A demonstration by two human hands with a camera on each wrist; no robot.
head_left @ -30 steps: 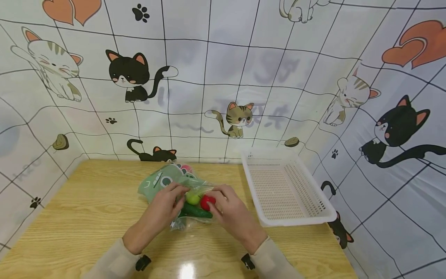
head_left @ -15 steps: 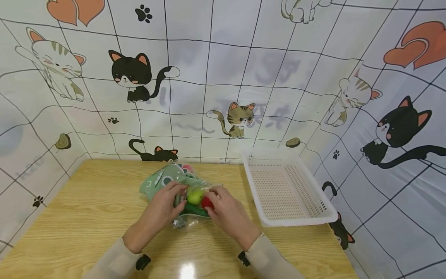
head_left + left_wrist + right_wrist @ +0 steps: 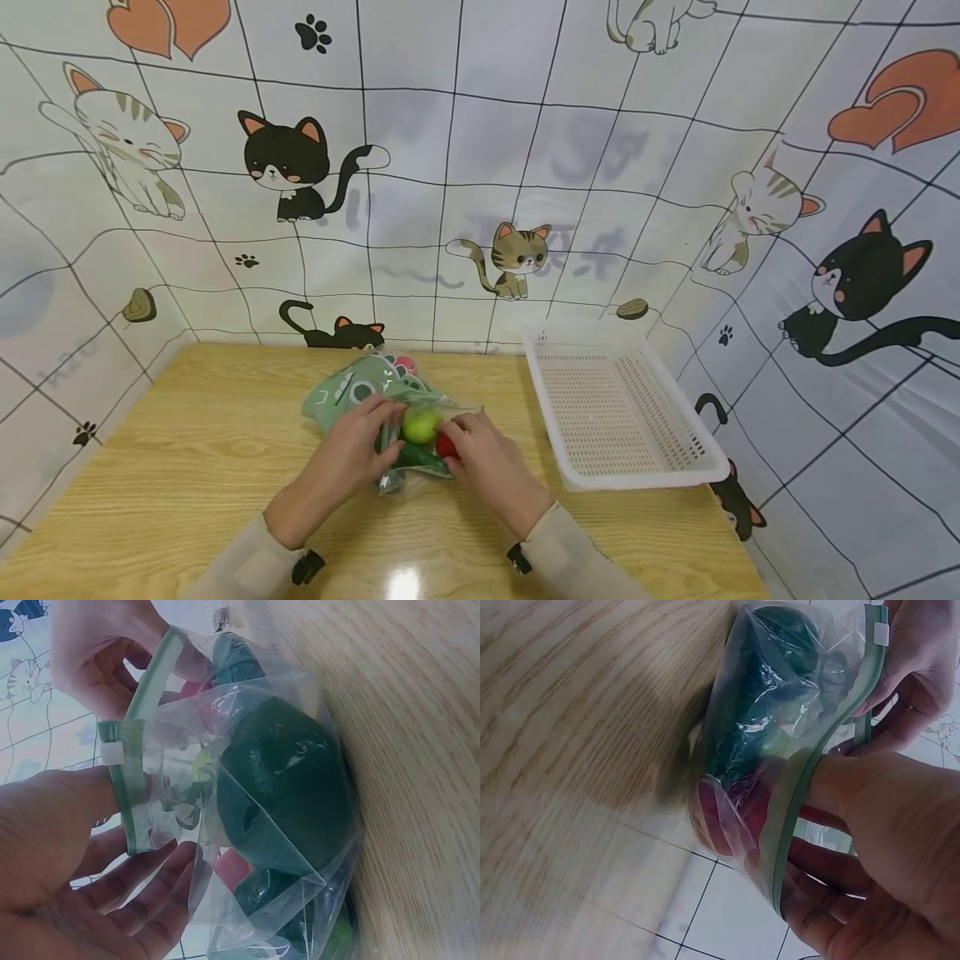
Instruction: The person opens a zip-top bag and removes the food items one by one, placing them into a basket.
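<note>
A clear zip bag [image 3: 456, 410] with a green zip edge lies on its side, its mouth held apart. Through the plastic I see a yellow-green round fruit [image 3: 420, 425], a dark green cucumber-like vegetable [image 3: 420, 457] and a red round fruit [image 3: 446, 447]. The left wrist view shows a large dark green rounded vegetable [image 3: 289, 787] inside. My left hand [image 3: 352, 450] holds the bag by its mouth, near the white slider [image 3: 112, 753]. My right hand [image 3: 491, 462] reaches into the mouth with curled fingers around the red fruit; its fingertips are partly hidden.
Behind the bag, and touching it, lies a green pouch [image 3: 330, 396] with a cartoon face. A white perforated basket [image 3: 558, 479] stands on the wooden table [image 3: 187, 467] to the right. Cat-print cloth [image 3: 420, 150] hangs around the back and sides.
My right hand has shifted slightly left and now covers more of the red fruit. The left hand still holds the bag's mouth, nearly in place.
</note>
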